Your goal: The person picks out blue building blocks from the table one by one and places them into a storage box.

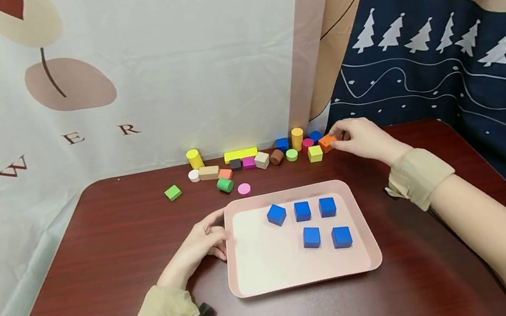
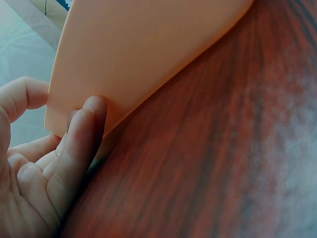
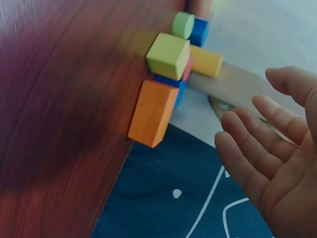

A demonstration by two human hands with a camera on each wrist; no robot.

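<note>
A pale pink tray (image 1: 262,267) lies on the table with several blue cubes (image 1: 311,237) on its right and middle part. My left hand (image 1: 202,242) holds the tray's left edge; in the left wrist view its fingers (image 2: 81,131) bend against the tray's outer wall. At the back right, my right hand (image 1: 363,140) hovers by an orange block (image 1: 327,143). The right wrist view shows that hand's fingers spread and apart from the orange block (image 3: 152,114). Close to it stand a yellow-green cube (image 1: 315,154), a blue block (image 1: 316,136) and a magenta piece (image 1: 307,143).
Along the back edge of the dark red table (image 1: 105,292) lie more coloured blocks, among them a yellow cylinder (image 1: 194,159), a long yellow bar (image 1: 240,154) and a green cylinder (image 1: 225,185). Cloth hangs behind, with a navy tree-print curtain (image 1: 419,76) at the right.
</note>
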